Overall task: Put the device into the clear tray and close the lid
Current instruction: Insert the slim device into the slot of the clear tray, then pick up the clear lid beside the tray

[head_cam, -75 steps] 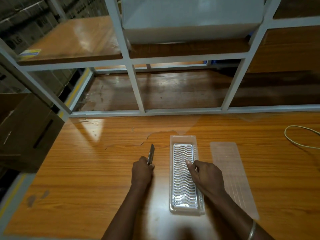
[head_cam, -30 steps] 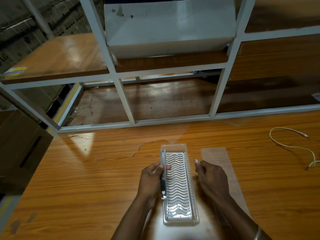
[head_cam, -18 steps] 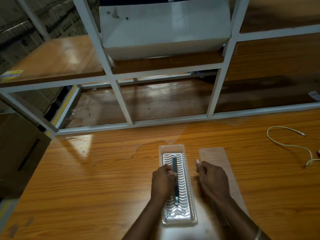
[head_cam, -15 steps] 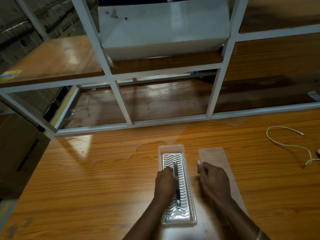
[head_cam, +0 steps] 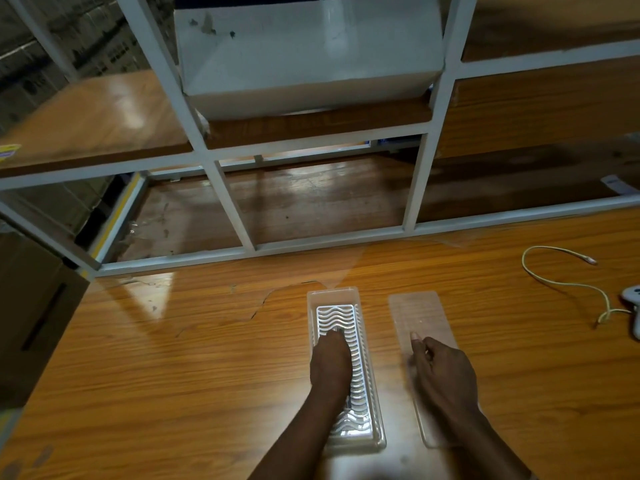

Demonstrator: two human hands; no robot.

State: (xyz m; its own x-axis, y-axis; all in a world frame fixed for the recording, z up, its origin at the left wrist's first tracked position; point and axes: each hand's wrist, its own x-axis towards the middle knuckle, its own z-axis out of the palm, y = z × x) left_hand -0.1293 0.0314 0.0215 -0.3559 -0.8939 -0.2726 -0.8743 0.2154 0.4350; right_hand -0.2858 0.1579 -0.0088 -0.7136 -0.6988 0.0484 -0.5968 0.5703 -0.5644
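Observation:
A long clear tray [head_cam: 332, 293] with a wavy ribbed insert lies on the wooden table, straight ahead of me. My left hand [head_cam: 330, 362] is palm down inside it, fingers closed over the slim dark device. Only the device's far tip [head_cam: 341, 329] shows past my fingertips; the rest is hidden under the hand. The flat clear lid [head_cam: 419, 313] lies on the table just right of the tray. My right hand [head_cam: 443, 368] rests over the lid's middle, fingers loosely curled, index fingertip on the plastic, holding nothing.
A white metal shelf frame [head_cam: 239, 216] rises behind the tray, with a white box [head_cam: 308, 50] on its upper shelf. A pale cable [head_cam: 554, 278] and a white object [head_cam: 632, 306] lie at the right edge. A cardboard box [head_cam: 31, 313] stands off the table's left side.
My left hand brought the device from beside the tray into it and laid it flat under the palm. My right hand left the tray's right edge and moved onto the lid.

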